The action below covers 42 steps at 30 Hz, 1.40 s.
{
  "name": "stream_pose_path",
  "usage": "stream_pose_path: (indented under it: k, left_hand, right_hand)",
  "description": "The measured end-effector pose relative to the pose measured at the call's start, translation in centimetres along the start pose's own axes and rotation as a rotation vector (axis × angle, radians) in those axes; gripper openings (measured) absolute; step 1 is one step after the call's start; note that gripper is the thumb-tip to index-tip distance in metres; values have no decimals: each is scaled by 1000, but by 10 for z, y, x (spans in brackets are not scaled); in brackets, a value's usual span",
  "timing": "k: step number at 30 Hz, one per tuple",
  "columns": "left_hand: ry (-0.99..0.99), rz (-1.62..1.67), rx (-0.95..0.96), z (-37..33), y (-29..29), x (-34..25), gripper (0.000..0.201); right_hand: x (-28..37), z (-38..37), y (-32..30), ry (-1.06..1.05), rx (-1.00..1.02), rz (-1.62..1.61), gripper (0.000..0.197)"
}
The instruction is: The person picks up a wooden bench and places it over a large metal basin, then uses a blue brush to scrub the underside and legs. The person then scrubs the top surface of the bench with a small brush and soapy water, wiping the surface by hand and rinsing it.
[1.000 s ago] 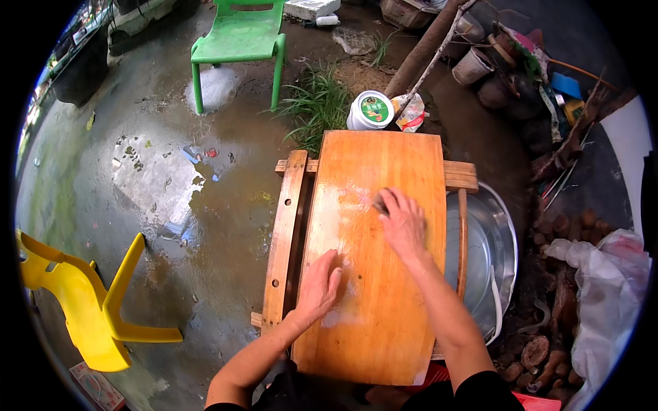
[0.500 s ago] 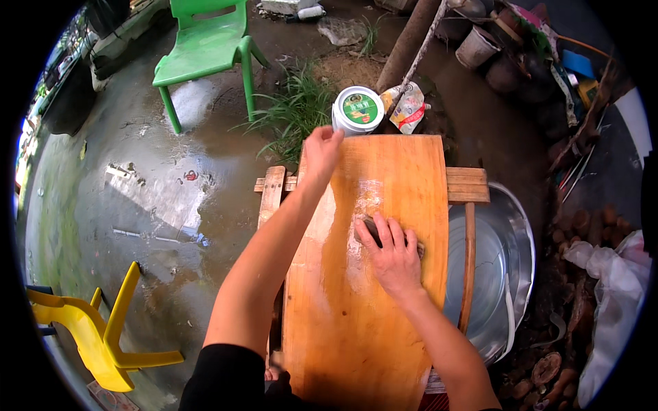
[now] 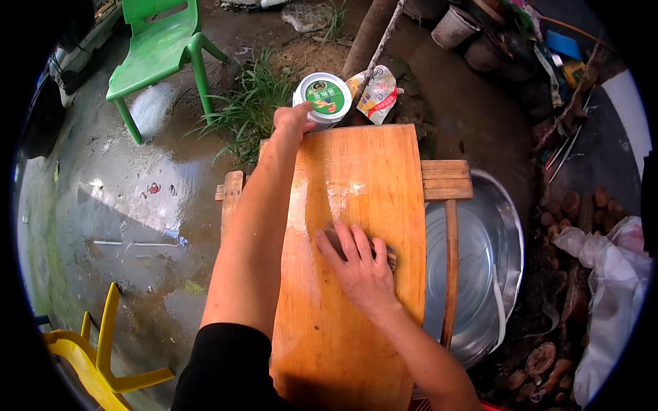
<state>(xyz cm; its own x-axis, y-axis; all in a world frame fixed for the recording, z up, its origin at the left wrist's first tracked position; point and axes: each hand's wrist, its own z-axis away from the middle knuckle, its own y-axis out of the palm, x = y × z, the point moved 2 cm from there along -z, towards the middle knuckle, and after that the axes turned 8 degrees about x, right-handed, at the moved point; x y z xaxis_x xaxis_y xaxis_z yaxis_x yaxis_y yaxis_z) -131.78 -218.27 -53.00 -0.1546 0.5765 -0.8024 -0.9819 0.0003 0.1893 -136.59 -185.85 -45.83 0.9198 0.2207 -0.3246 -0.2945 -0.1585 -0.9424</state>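
Observation:
My left hand (image 3: 293,122) is at the near-left side of a white tub (image 3: 334,122) with a green-labelled lid. Its fingers close on the tub's rim, partly hidden by the hand itself. Under my right hand (image 3: 363,270) is a dark brown block (image 3: 332,236), gripped from above and pressed to a wooden board (image 3: 322,356). Whether the block is a brush cannot be made out. The board is orange-brown, and wet, shiny streaks run along its left and middle parts.
Right of the board stands a big metal basin (image 3: 473,253) holding water. A foil pouch (image 3: 378,96) lies beside the tub. Green chair (image 3: 154,51) and yellow chair (image 3: 103,356) are on the wet floor at left. Cut logs (image 3: 541,359) and a white plastic sack (image 3: 613,281) lie at right.
My left hand has gone from above the board's far end to the tub's rim. My right hand stays on the block. The whole view has shifted, so things sit further left.

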Motion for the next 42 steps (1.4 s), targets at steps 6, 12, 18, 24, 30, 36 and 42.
stream_pose_path:
  k: [6,12,18,24,30,36,42]
  left_hand:
    - [224,286,125,14,-26,-6,30]
    - [386,301,237,112,-108,-11,16]
    - [286,36,-12,281,-279,81,14]
    - [8,146,-467,500,-420,219,12]
    - [-156,12,-661,584,-509,341,14]
    - [-220,-541,-863,600,-532,363,26]
    - [-201,-611,-959,601,-502,331,20]
  right_hand:
    - [4,-6,-8,34,-13,-42,49]
    - [4,-3,-1,14,11,14,53]
    - [5,1,-6,70,-34,-1,58]
    - [101,89,-37,-112,170,-256,61]
    - [200,172,-55,-171,300,-429,57]
    - [221,200,-73,-85,211,-482,42]
    - [200,203,-107,14,298,-562,45]
